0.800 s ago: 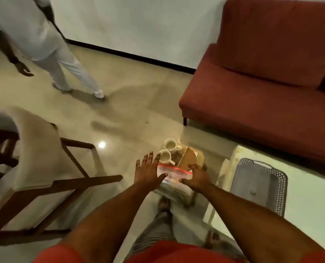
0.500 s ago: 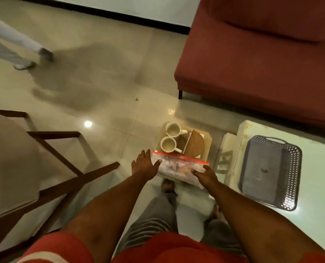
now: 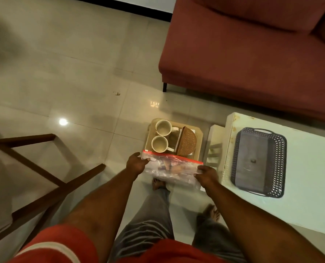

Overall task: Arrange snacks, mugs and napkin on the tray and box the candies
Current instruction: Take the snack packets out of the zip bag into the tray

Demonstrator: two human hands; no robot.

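both hands hold a clear zip bag (image 3: pixel 172 170) with a red seal strip, one at each end: the left hand (image 3: pixel 137 164) has its fingers curled round the bag's left end just under the red strip, and the right hand (image 3: pixel 207 175) is closed round the bag's right end. the bag carries wrapped snacks or candies, too blurred to tell apart, and it hangs over the near edge of a small beige stool (image 3: pixel 198 135) that stands on the tiled floor (image 3: pixel 63 73). on the stool, along its left edge, stand two cream mugs, the far mug (image 3: pixel 163 127) and the near mug (image 3: pixel 159 144), both upright with open mouths up and just beside each other. a woven brown basket-like piece (image 3: pixel 186 144) leans at the stool's right side, close to the mugs. to the right, on a pale table (image 3: pixel 309 186), a dark perforated tray (image 3: pixel 259 161) lies near the table's left edge, well apart from the bag. a red sofa (image 3: pixel 252 54) fills the far right, and a wooden chair frame (image 3: pixel 44 177) stands at left.
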